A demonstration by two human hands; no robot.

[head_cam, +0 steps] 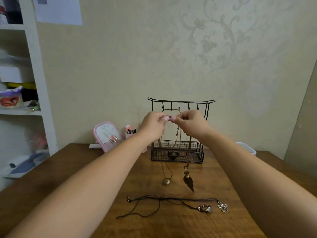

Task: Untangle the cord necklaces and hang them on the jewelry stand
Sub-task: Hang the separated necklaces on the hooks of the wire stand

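A black wire jewelry stand [181,102] with hooks and a mesh basket stands at the back of the wooden table [96,169]. My left hand [152,125] and my right hand [190,123] are raised in front of it, both pinching a brown cord necklace [178,133] between thumb and fingers. Below them dangle a round pendant [166,182] and a dark leaf pendant [188,182]. Two dark cord necklaces [163,200] lie tangled on the table nearer me, one with a flower pendant [222,206], the other with a stone pendant [205,208].
A pink mirror [107,134] and a pink cup of cosmetics [130,133] stand left of the stand. A white container [247,148] sits at the right table edge. White shelves [34,83] with clutter fill the left; a patterned wall is behind.
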